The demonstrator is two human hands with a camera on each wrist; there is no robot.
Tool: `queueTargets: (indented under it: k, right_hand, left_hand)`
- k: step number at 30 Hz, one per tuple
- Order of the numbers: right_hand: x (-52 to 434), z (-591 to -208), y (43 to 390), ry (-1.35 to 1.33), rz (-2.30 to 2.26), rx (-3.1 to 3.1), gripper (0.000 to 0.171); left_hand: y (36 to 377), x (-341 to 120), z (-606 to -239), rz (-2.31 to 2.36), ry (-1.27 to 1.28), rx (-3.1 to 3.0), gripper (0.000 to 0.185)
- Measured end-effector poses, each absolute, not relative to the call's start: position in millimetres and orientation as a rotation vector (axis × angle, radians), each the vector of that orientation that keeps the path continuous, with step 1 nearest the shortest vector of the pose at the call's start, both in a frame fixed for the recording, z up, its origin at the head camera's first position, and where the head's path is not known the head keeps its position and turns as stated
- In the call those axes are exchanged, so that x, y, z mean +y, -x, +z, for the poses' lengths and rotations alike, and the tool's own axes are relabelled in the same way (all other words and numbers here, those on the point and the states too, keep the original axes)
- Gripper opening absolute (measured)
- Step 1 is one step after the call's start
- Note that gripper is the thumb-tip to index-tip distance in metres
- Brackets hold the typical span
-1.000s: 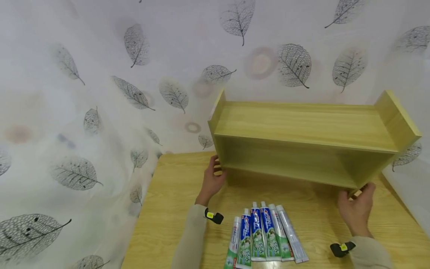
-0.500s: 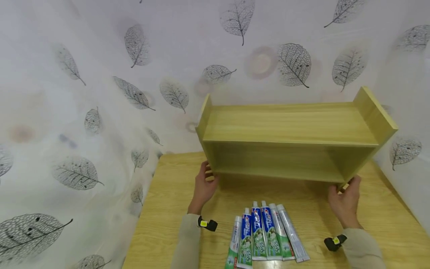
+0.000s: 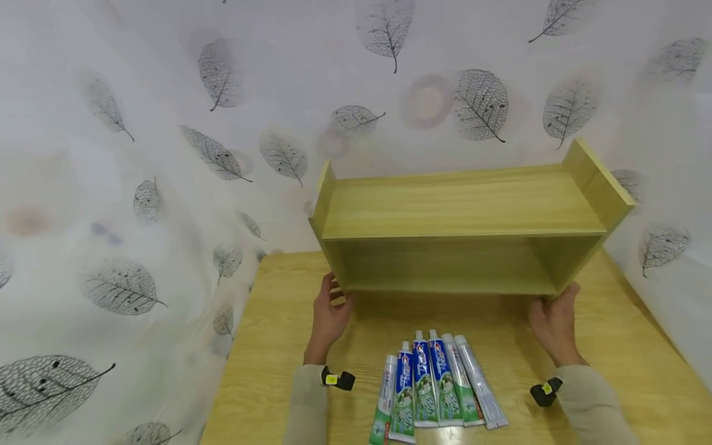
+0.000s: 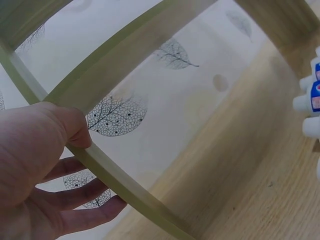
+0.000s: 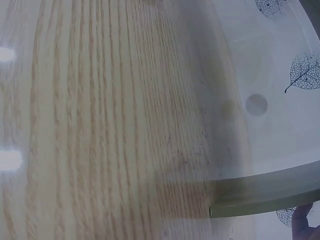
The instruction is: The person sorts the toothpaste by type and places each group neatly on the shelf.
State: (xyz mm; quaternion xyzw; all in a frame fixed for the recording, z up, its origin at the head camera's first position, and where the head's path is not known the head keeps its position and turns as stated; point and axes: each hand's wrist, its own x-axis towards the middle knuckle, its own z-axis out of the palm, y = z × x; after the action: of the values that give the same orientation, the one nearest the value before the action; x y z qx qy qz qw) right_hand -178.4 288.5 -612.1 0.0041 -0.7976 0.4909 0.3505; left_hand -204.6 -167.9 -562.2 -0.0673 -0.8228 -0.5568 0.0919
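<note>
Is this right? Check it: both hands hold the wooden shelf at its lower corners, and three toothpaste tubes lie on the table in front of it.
Not quite: the head view shows five toothpaste tubes, not three. The left hand and right hand do hold the wooden shelf at its lower corners.

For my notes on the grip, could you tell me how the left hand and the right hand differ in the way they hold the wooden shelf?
The left hand grips the wooden shelf at its lower left corner, thumb over the front edge and fingers behind it. The right hand holds the lower right corner, which sits nearer the wall. Both hands hold bottom corners, behind the toothpaste tubes on the table.
</note>
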Motion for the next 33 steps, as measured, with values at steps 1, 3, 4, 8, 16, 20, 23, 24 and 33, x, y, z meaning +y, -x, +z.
queueTargets:
  k: [1,3,4,8,16,20,23,24,33]
  right_hand:
    - [289,-612,180,-0.042,1.259,-2.061,0.049]
    - [289,-612,181,-0.093,1.245,-2.058,0.05]
    - [289,-612,181,-0.115,1.246,-2.063,0.05]
    - [288,-610,182,-0.152,1.262,-2.106,0.055]
    - [288,-606,187,-0.22,1.253,-2.194,0.057]
    - [289,-604,187,-0.245,1.215,-2.229,0.055]
    - [289,-603,188,-0.254,1.221,-2.235,0.055]
    - [289,-602,189,-0.257,1.221,-2.237,0.055]
    - [290,-602,191,-0.278,1.204,-2.292,0.058]
  left_hand:
    - [203,-168,-562,-1.653,0.191,-2.445,0.056]
    - [201,-169,-561,-1.648,0.185,-2.452,0.055]
    - [201,-170,-562,-1.644,0.18,-2.456,0.055]
    - [196,-176,-563,-1.648,0.173,-2.448,0.055]
    - [190,-188,-565,-1.665,0.181,-2.4,0.058]
    - [190,-190,-564,-1.67,0.186,-2.421,0.062]
    - [188,-191,-564,-1.675,0.175,-2.423,0.062]
    - [188,-192,-564,-1.678,0.173,-2.419,0.062]
    - [187,-199,-564,-1.7,0.171,-2.404,0.062]
